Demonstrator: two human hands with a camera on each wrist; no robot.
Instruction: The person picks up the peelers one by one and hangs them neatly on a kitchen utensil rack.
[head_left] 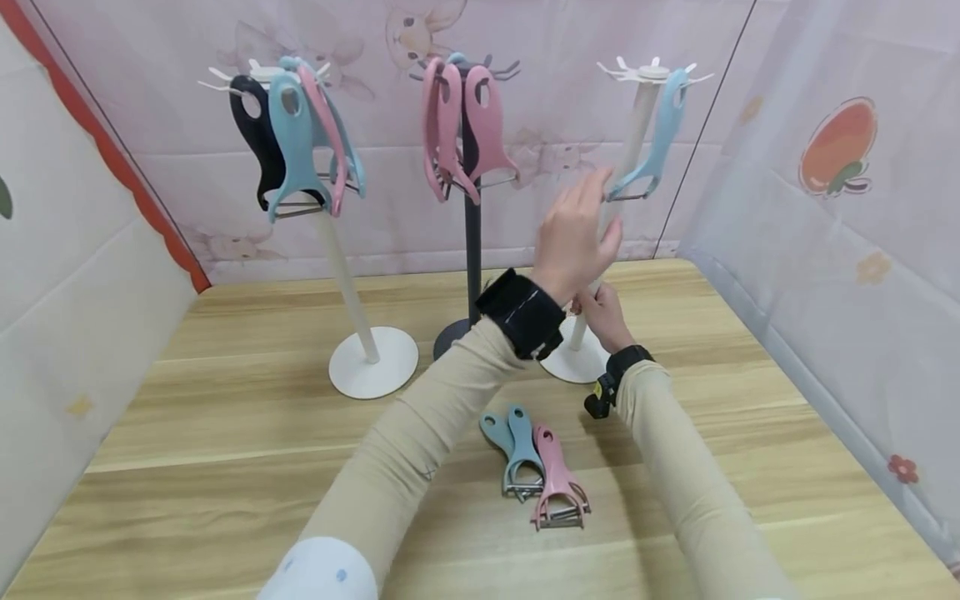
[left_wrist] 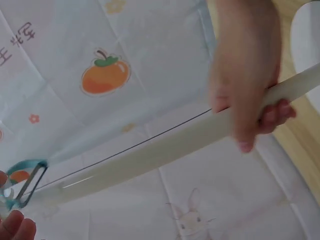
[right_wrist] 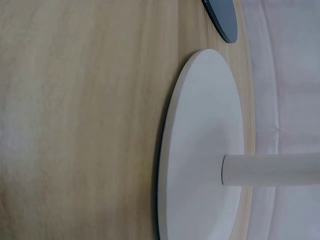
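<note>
A white stand (head_left: pixel 636 125) at the right carries one blue peeler (head_left: pixel 660 133) on its top hooks. My right hand (head_left: pixel 603 317) grips the stand's pole low down, just above its round base (head_left: pixel 573 367); the left wrist view shows those fingers (left_wrist: pixel 245 100) wrapped round the pole (left_wrist: pixel 150 155). My left hand (head_left: pixel 577 229) is raised with relaxed fingers and holds nothing, its fingertips close to the blue peeler's blade (left_wrist: pixel 27 182). The right wrist view shows only the base (right_wrist: pixel 200 150) and the pole (right_wrist: pixel 275 170).
Two blue peelers (head_left: pixel 517 450) and a pink one (head_left: pixel 558 492) lie on the wooden table (head_left: pixel 225 433) between my forearms. A white stand (head_left: pixel 300 142) at the left holds several peelers. A black stand (head_left: pixel 461 133) in the middle holds pink ones. Fabric walls enclose the table.
</note>
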